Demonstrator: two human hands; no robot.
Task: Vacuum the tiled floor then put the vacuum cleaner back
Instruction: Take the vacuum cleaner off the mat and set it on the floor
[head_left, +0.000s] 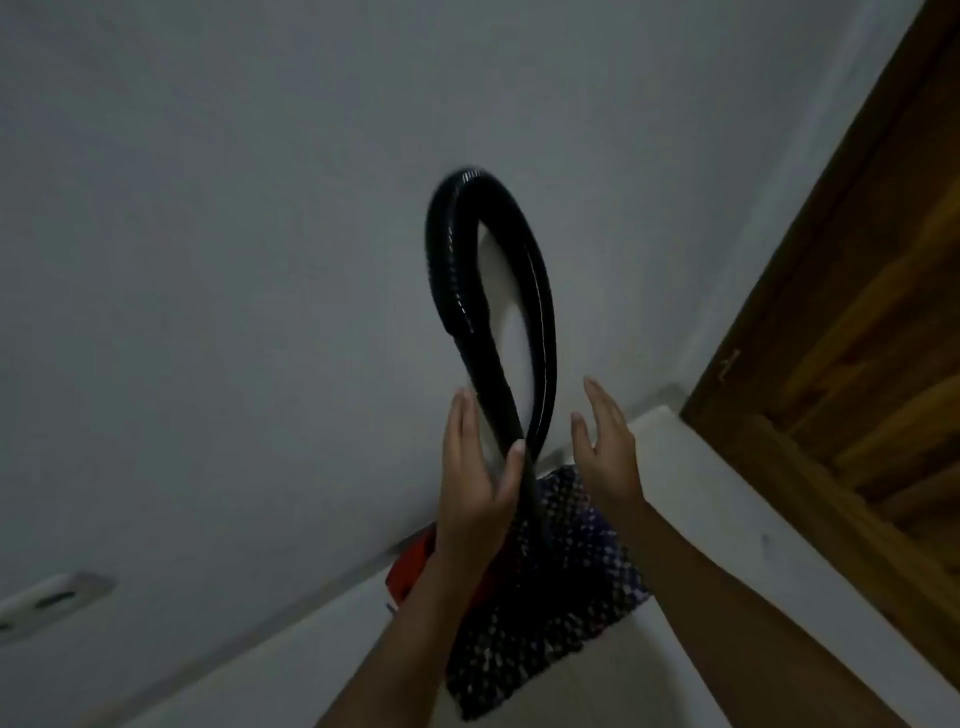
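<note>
A black ribbed vacuum hose (543, 312) stands up in a tall loop against the pale wall, its two runs crossing low down. My left hand (475, 478) is open with fingers straight, its thumb resting on the hose where the runs cross. My right hand (608, 447) is open a little to the right of the hose, not touching it. A red part of the vacuum cleaner (410, 566) shows behind my left wrist, mostly hidden by a dark speckled cover (550, 597).
A wooden door (857, 322) fills the right side. A pale ledge or skirting (727, 509) runs diagonally beside it. A white wall socket (47, 603) sits at the lower left. Light tiled floor (322, 649) lies below.
</note>
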